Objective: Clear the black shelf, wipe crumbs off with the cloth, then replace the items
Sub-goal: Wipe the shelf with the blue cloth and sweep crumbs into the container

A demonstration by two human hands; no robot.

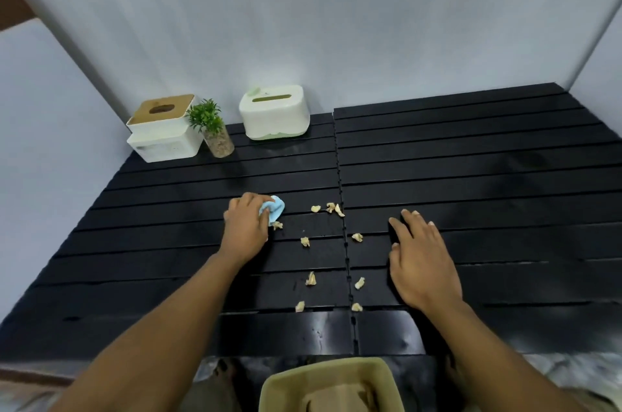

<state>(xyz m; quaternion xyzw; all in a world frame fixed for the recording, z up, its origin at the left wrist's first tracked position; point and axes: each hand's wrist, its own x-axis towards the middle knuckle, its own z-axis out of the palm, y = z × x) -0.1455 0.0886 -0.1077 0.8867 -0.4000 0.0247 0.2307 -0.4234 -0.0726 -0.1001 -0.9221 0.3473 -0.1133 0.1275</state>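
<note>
Left hand (247,229): I am gripping the light blue cloth (276,208), fingers curled over it and pressing it onto the black shelf (471,159). The cloth is bunched into a wad, so I cannot tell a long axis. The free part is poking out of my grip toward the right and slightly far.

Right hand (422,263): I am laying it flat on the shelf, palm down and holding nothing. The fingers are straight, slightly spread and pointing far.

The shelf slats are running left to right. A seam (341,176) between two panels is running near to far, between my hands.

The crumbs (310,278) are pale bits lying in a loose band along that seam, its long axis near to far. Most are lying left of the seam and a few just right of it. One bit is sitting just beside the cloth on its near side. Three are clustering at the far end of the band.

In the far left corner a white tissue box with a wooden lid (165,132) is sitting against the wall. A small green plant in a clear jar (210,130) is standing upright just beside it on the right. A white and green tissue box (274,113) is standing a little further right, apart from the jar.

Below the shelf's near edge, a beige bin (323,374) is sitting between my forearms.
</note>
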